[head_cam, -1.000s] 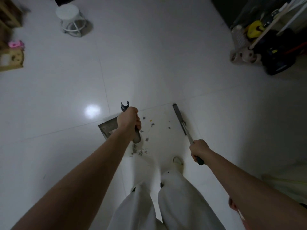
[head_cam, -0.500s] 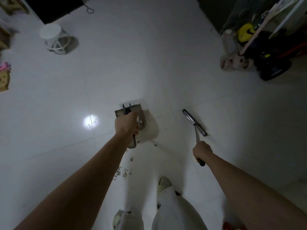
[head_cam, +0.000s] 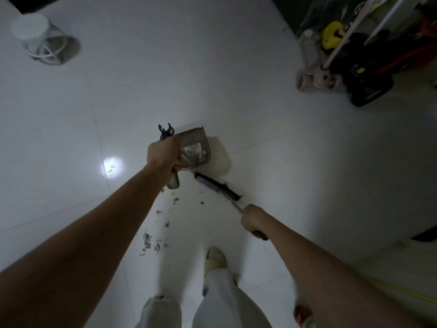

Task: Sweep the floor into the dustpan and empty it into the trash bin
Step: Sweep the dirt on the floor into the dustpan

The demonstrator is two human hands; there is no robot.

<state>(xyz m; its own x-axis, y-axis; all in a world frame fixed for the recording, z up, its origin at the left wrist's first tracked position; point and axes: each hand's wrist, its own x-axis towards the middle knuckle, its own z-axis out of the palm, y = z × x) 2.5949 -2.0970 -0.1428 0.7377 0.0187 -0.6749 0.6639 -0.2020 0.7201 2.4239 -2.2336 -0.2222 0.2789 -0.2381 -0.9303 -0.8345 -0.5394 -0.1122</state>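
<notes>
My left hand grips the handle of a grey dustpan, whose pan rests on the white tiled floor just right of the hand and holds some dirt. My right hand grips the thin handle of a broom. The dark broom head lies on the floor directly below the dustpan's near side. Bits of debris are scattered on the tiles between the dustpan and my feet. No trash bin is in view.
A white stool stands at the far left. A pink scooter, a black ride-on toy and other stored items crowd the far right corner. My legs and a shoe are at the bottom.
The broom head has swung left from open floor to just below the dustpan. The dustpan stays in my left hand, shifted a little; the debris trail now lies nearer the broom.
</notes>
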